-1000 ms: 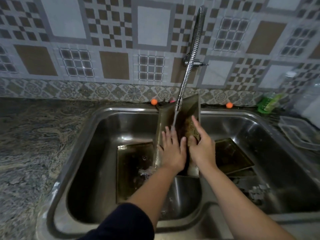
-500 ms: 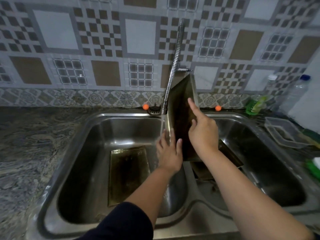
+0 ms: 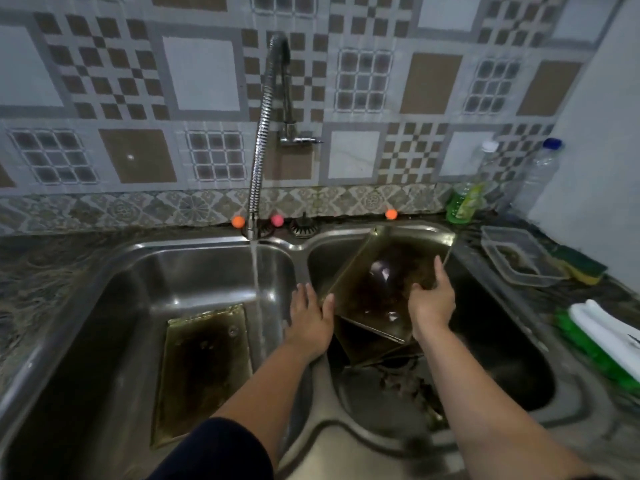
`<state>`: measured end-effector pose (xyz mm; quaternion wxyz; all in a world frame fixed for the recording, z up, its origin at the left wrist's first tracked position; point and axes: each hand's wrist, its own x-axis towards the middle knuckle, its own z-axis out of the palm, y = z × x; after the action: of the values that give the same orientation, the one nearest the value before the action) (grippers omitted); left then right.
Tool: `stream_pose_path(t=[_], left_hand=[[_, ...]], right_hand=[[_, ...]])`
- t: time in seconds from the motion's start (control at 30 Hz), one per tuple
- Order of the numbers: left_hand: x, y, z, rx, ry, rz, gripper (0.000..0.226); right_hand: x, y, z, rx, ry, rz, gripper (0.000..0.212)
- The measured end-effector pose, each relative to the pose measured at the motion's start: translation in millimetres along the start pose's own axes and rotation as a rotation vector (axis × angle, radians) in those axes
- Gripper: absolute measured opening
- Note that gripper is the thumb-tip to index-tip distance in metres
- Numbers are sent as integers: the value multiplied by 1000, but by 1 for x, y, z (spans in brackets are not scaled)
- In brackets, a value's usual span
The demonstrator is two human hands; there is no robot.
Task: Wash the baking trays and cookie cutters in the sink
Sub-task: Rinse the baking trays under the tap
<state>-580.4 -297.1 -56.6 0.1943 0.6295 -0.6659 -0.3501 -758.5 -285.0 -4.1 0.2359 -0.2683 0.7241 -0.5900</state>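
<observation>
Greasy baking tray (image 3: 377, 289) tilts between left hand (image 3: 311, 318) and right hand (image 3: 431, 303).

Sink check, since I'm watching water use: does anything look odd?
Yes. The tap pours into the left basin past the flat tray, while both hands tilt the grimy tray over the right basin.

Two bare forearms reach in from the bottom of the frame. The left hand (image 3: 310, 320) has a dark navy sleeve (image 3: 221, 452) at lower centre, covering its upper arm. The right hand (image 3: 431, 303) has no sleeve visible. Neither wrist carries jewellery.
</observation>
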Motion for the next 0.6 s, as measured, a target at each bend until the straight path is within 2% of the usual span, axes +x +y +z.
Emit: stream_pose_path(t=[0.17,0.37,0.43,0.6], left_hand=[[4,-1,14,211,125,-11,69],[11,-2,17,355,131,-22,62],[10,-1,17,363,137,-20,61],[9,1,15,406,138,-26,64]], right_hand=[[23,58,6,169,73,262,65],[29,98,20,159,133,413,68],[28,106,24,70,73,431,68],[28,107,28,-352,-292,516,78]])
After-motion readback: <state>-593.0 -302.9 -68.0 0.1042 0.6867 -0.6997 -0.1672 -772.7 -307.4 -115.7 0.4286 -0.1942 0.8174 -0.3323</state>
